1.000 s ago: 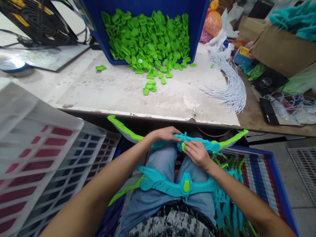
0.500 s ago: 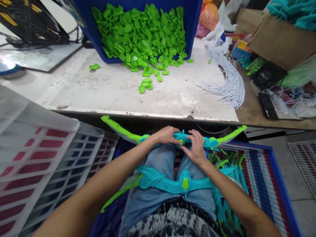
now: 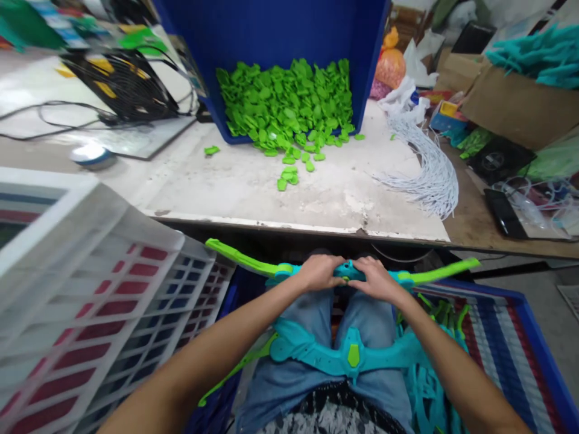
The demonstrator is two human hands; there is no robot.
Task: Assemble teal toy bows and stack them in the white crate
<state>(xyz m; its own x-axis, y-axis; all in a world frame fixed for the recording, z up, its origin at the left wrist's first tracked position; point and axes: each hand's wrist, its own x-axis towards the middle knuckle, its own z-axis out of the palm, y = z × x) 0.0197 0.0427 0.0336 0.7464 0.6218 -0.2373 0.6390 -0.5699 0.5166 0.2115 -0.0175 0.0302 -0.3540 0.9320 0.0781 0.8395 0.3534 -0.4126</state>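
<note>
A teal toy bow with lime-green limbs [image 3: 436, 274] lies across my knees below the table edge. My left hand [image 3: 320, 272] is wrapped round it just left of its centre. On the other side of the centre, my right hand [image 3: 374, 277] grips the same bow, thumb towards the small green piece in the middle. The fingertips of both hands nearly meet. A second teal bow [image 3: 312, 355] rests on my thighs, closer to my body, with a green piece [image 3: 353, 355] at its centre. Neither hand touches this second bow.
A blue bin [image 3: 280, 36] of small green pieces [image 3: 289, 108] lies tipped on the white table [image 3: 226, 187]. White cords [image 3: 434, 181] lie at its right. White crates [image 3: 113, 241] stand at my left; a blue-rimmed crate [image 3: 520, 337] with teal-green parts is at my right.
My right hand has closed onto the upper bow, and its raised fingers have come down. The held bow has rolled so its limbs look flatter. The whole view has shifted left and upward.
</note>
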